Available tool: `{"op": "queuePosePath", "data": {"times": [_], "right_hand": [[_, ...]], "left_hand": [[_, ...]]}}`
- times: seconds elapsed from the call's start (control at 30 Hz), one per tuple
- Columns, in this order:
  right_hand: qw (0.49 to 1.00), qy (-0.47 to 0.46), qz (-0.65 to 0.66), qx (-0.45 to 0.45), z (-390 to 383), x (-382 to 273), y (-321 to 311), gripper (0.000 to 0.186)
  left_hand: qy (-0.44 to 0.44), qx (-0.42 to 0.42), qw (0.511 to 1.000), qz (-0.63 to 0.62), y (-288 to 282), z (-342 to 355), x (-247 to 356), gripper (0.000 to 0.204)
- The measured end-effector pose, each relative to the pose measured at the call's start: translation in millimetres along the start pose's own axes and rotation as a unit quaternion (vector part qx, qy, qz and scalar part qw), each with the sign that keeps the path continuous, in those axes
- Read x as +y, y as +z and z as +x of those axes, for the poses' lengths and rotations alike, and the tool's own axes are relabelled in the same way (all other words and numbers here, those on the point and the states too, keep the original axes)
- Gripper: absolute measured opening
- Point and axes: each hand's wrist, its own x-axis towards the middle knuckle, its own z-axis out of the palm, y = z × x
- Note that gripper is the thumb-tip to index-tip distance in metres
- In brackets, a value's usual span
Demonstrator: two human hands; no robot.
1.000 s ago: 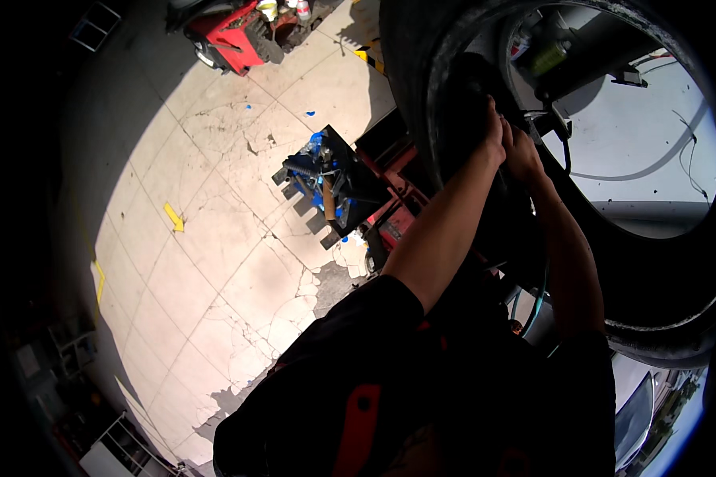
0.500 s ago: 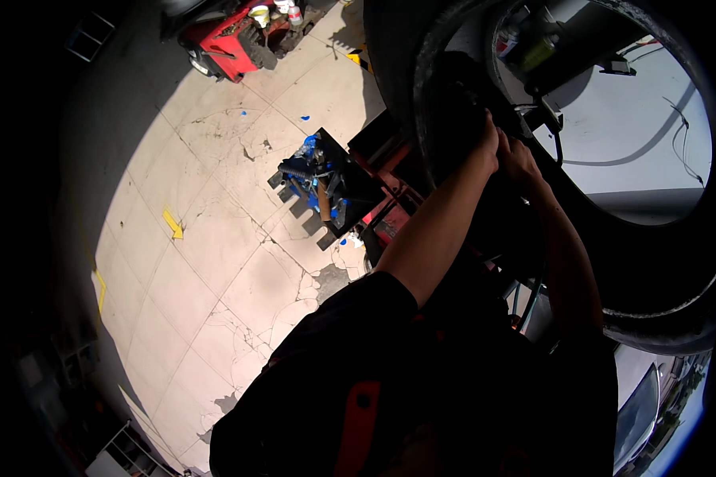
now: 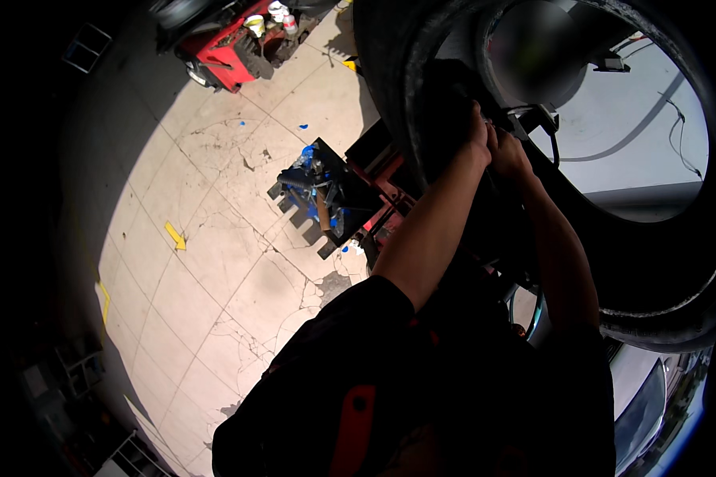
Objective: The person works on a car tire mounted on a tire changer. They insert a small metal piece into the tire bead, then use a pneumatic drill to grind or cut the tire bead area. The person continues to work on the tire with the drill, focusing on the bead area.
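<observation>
A large black tire point(image 3: 652, 274) stands at my right, its round opening facing me. Both of my arms reach up to the dark inner side of the tire. My left hand point(image 3: 477, 145) is closed, its fingers wrapped round something dark by the inner rim. Right beside it, nearly touching, my right hand point(image 3: 511, 156) is closed at the same spot. What they hold is lost in the shadow. A dark hooked bracket point(image 3: 550, 131) juts into the opening just right of my hands.
Left of the tire, a black tray point(image 3: 348, 187) holds several tools and blue scraps, on a red frame point(image 3: 386, 219). A red machine point(image 3: 227, 56) with small containers stands at the far left. A yellow arrow point(image 3: 176, 236) marks the cracked tiled floor point(image 3: 223, 262). A car point(image 3: 640, 413) shows at lower right.
The whole view has shifted slightly. My hands stay together at the tire's inner side, both closed. The area seen through the upper opening is now blurred where cans showed before.
</observation>
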Motion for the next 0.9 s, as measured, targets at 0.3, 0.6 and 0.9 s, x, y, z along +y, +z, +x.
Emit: {"op": "queuePosePath", "data": {"times": [0.3,0.6,0.9], "right_hand": [[0.999,0.023,-0.014,-0.038,1,-6,1,0.059],[0.999,0.017,0.035,-0.037,4,-1,3,0.058],[0.992,0.055,0.064,-0.092,4,-17,1,0.059]], "left_hand": [[-0.014,0.012,0.999,-0.05,-3,-5,2,0.036],[-0.03,-0.004,0.998,-0.049,3,-14,8,0.033],[-0.002,0.031,1.0,-0.004,-4,-14,8,0.045]]}}
